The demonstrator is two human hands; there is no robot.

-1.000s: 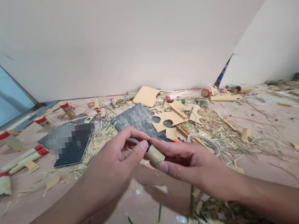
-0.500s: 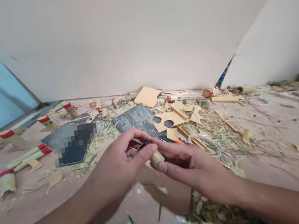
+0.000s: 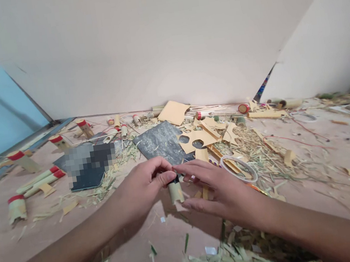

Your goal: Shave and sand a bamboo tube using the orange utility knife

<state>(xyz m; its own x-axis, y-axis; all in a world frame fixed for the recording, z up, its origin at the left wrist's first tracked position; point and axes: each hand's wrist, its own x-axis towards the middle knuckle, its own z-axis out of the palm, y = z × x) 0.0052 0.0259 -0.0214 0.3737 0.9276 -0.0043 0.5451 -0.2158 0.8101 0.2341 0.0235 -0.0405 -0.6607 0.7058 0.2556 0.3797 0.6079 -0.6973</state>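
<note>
A short bamboo tube [image 3: 176,193] with a black band round its upper end is pinched between the thumb and fingers of my left hand [image 3: 151,180]. It hangs upright above the table, its lower end notched. My right hand [image 3: 216,181] is beside the tube, fingers stretched out and thumb apart. Its forefinger tip reaches the black band near my left fingertips; whether it touches cannot be made out. Behind the hands lies a dark grey slab [image 3: 159,139], and a white ring of tape or cord [image 3: 255,172] is near my right wrist.
Bamboo tubes with red bands, such as this one [image 3: 17,209], stand and lie at the left beside a dark phone [image 3: 87,178]. Yellow sheet [image 3: 201,135] with cut round holes lies behind. Bamboo shavings [image 3: 263,159] litter the table; a pale board [image 3: 156,47] rises at the back.
The bamboo tube has turned from tilted to upright and moved slightly left and down in my left hand. My right thumb and fingers have come off it and spread apart.
</note>
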